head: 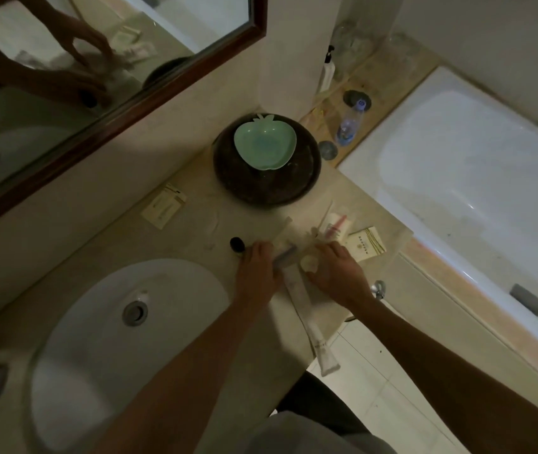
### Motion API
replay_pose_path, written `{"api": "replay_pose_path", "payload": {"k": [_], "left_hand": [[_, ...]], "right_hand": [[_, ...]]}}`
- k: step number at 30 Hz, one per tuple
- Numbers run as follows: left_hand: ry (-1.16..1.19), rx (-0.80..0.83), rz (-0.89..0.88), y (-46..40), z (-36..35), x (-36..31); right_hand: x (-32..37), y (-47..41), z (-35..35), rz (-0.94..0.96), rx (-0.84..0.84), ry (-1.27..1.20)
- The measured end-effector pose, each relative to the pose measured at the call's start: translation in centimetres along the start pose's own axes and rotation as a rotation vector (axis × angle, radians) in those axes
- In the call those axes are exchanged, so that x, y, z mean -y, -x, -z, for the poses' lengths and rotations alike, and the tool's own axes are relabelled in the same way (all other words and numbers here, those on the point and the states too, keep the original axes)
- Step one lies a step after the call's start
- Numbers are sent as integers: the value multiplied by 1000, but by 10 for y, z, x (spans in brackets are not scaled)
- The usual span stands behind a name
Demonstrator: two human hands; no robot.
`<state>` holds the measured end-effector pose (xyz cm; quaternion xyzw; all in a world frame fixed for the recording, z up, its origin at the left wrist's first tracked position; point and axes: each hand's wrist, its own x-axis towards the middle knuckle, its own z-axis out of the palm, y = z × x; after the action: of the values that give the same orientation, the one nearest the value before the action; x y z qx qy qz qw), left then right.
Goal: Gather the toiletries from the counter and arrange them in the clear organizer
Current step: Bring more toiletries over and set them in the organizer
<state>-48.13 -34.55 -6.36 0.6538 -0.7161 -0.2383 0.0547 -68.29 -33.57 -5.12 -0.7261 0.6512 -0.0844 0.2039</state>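
My left hand (256,267) grips a thin purple-grey stick-like item (285,254), blurred, on the beige counter. My right hand (336,273) pinches a small pale item (309,263) right beside it. Between my hands lies a long white tube (307,319), its far end overhanging the counter's front edge. Just beyond my fingers stands the clear organizer (290,224), faint and hard to outline, with a white and pink tube (334,226) at its right side. A small dark-capped bottle (237,244) stands left of my left hand. A cream box (366,244) lies to the right.
A dark round bowl (261,188) holds a green apple-shaped dish (264,142) behind the organizer. Another cream box (162,208) lies near the wall. The white sink (97,339) is at left, the bathtub (474,191) at right, with a water bottle (349,122) and pump bottle (326,72) on its ledge.
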Motion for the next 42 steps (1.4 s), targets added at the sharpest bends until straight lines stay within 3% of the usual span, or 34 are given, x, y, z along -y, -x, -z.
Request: {"api": "replay_pose_path", "payload": {"k": [4,7,13,17,22,30,42], "left_hand": [[7,69,35,0,6,-7],[-58,80,89,14,4,-1],[-155,86,131,47,-4,16],[-91,81,207,69,4,31],[-42,32,279,115,20,71],[-17,-127,367,276,61,189],[-96,-176,668,552,112,401]], "right_hand": [[2,-2,-6,23,54,80],[2,-4,-11,78,75,2],[17,-6,-17,-29,34,-60],[29,-8,-14,-44,29,-116],[69,22,-10,97,-35,-176],[215,143,-82,339,150,-301],[469,287,-210,806,336,-256]]}}
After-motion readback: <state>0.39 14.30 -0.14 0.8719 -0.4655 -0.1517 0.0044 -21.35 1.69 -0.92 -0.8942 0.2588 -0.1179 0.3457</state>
